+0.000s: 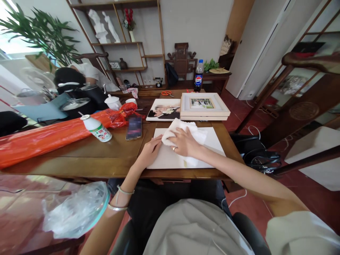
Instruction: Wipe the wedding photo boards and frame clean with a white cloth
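Observation:
A flat white board (209, 148) lies on the wooden table (106, 156) in front of me. My right hand (183, 142) presses a crumpled white cloth (191, 129) onto the board, fingers curled over it. My left hand (150, 150) rests on the board's left edge, fingers bent down against it, holding it steady. Behind the board are a white picture frame (204, 105) stacked on others and a photo print (163, 109).
A phone (134, 128), a small white bottle (97, 129) and a long orange plastic bag (47, 136) lie at left. A cola bottle (198, 76) and scissors (167, 93) stand at the back. Another person (79, 74) bends over at far left. Cables lie on the floor at right.

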### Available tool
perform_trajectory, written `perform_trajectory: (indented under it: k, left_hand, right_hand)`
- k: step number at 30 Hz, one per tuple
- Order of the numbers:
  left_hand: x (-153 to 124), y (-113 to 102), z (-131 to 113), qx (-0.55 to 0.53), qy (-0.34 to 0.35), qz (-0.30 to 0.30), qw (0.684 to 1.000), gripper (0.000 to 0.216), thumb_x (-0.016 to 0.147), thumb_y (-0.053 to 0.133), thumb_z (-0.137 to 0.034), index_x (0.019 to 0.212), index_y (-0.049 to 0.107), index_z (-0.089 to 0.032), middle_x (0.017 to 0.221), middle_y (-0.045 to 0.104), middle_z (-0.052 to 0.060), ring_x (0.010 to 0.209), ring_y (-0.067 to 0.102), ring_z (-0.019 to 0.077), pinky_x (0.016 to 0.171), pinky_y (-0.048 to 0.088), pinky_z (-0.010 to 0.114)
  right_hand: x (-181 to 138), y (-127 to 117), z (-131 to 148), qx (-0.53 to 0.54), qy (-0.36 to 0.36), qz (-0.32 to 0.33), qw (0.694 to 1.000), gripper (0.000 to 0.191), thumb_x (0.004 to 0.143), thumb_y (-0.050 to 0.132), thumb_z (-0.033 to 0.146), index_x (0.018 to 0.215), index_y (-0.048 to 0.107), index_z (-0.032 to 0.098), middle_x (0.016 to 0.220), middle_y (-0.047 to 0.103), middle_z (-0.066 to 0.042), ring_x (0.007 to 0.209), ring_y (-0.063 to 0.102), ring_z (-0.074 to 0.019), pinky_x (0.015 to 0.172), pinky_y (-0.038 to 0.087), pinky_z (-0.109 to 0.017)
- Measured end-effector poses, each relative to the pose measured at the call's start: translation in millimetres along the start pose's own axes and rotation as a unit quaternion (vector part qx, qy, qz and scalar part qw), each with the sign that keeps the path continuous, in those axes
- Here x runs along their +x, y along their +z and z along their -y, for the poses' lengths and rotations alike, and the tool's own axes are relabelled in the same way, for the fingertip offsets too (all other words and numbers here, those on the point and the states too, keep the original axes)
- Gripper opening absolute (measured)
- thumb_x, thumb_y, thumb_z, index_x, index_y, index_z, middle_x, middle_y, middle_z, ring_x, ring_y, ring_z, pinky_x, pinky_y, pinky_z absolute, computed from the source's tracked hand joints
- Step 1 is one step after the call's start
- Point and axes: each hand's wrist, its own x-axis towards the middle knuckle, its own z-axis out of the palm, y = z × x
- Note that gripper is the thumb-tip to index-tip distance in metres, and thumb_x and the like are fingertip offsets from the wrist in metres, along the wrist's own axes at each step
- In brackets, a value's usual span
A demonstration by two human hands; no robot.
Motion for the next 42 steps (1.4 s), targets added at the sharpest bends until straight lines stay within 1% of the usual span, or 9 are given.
perform_trajectory:
  k: [5,9,12,17,24,27,35,39,42]
  left_hand:
    - [-1,-1,4,-0.002,0.014,0.004,1.000,0.038,0.093,0.039,-0.029,0.119,0.063,-0.017,0.132,0.058,0.012,0.129,0.047,0.0255,0.113,0.027,0.044]
    - [0,-2,6,-0.016,0.013,0.002,1.000,0.039,0.092,0.041,-0.031,0.119,0.063,-0.016,0.132,0.059,0.011,0.128,0.049,0.0254,0.112,0.031,0.042]
    - [0,-3,6,-0.020,0.009,-0.001,1.000,0.039,0.092,0.037,-0.028,0.118,0.064,-0.018,0.133,0.058,0.009,0.127,0.051,0.0241,0.112,0.032,0.041]
    - [0,-1,3,-0.015,0.000,-0.010,1.000,0.039,0.092,0.038,-0.029,0.118,0.065,-0.018,0.130,0.060,0.007,0.125,0.052,0.0246,0.110,0.034,0.041]
    - [0,2,2,-0.011,0.003,-0.026,1.000,0.040,0.094,0.037,-0.033,0.113,0.066,-0.015,0.130,0.059,0.011,0.125,0.052,0.0253,0.112,0.031,0.043]
    - [0,0,1,-0.012,0.002,-0.024,1.000,0.038,0.093,0.037,-0.033,0.112,0.067,-0.016,0.131,0.059,0.011,0.125,0.052,0.0263,0.111,0.033,0.045]
    - [-1,-2,1,-0.018,0.003,-0.017,1.000,0.039,0.088,0.038,-0.020,0.116,0.065,-0.019,0.131,0.059,0.007,0.125,0.052,0.0240,0.110,0.034,0.040]
    - [-1,-2,1,-0.013,0.016,-0.010,1.000,0.039,0.089,0.037,-0.020,0.116,0.065,-0.020,0.131,0.059,0.007,0.124,0.053,0.0241,0.110,0.034,0.040]
    - [0,0,1,-0.006,0.010,-0.022,1.000,0.038,0.093,0.036,-0.027,0.115,0.066,-0.018,0.131,0.060,0.009,0.123,0.053,0.0251,0.111,0.033,0.041]
  right_hand:
    - [-10,3,34,-0.040,0.012,-0.022,0.999,0.039,0.085,0.047,0.024,0.120,0.061,0.016,0.134,0.052,-0.020,0.123,0.041,-0.0426,0.095,0.031,-0.064]
    - [-46,-1,86,-0.065,-0.076,-0.012,0.995,0.032,0.082,0.051,0.023,0.109,0.067,0.016,0.131,0.054,-0.024,0.120,0.045,-0.0467,0.094,0.032,-0.063]
    - [-66,-2,100,-0.042,-0.142,-0.008,0.989,0.031,0.079,0.055,0.026,0.106,0.069,0.018,0.134,0.052,-0.024,0.123,0.044,-0.0481,0.095,0.033,-0.062]
    - [-56,-4,66,0.032,-0.139,-0.016,0.990,0.035,0.084,0.052,0.029,0.114,0.066,0.021,0.132,0.056,-0.016,0.123,0.047,-0.0364,0.095,0.039,-0.049]
    - [-11,-5,1,0.002,-0.024,-0.006,1.000,0.039,0.084,0.052,0.023,0.122,0.060,0.017,0.126,0.060,-0.016,0.126,0.044,-0.0335,0.100,0.034,-0.053]
    - [-12,-3,10,-0.020,-0.028,-0.008,0.999,0.040,0.085,0.050,0.020,0.123,0.060,0.017,0.132,0.055,-0.017,0.128,0.041,-0.0365,0.101,0.032,-0.056]
    - [-69,-1,81,-0.011,-0.169,0.046,0.985,0.035,0.082,0.057,0.022,0.116,0.066,0.021,0.145,0.042,-0.017,0.136,0.032,-0.0405,0.108,0.025,-0.055]
    - [-71,-13,59,0.016,-0.178,0.069,0.982,0.045,0.075,0.063,0.019,0.120,0.061,0.022,0.148,0.039,-0.014,0.138,0.029,-0.0362,0.109,0.024,-0.056]
    - [-61,-26,29,0.034,-0.162,0.081,0.983,0.048,0.075,0.061,0.016,0.123,0.058,0.020,0.144,0.045,-0.014,0.134,0.037,-0.0317,0.106,0.032,-0.050]
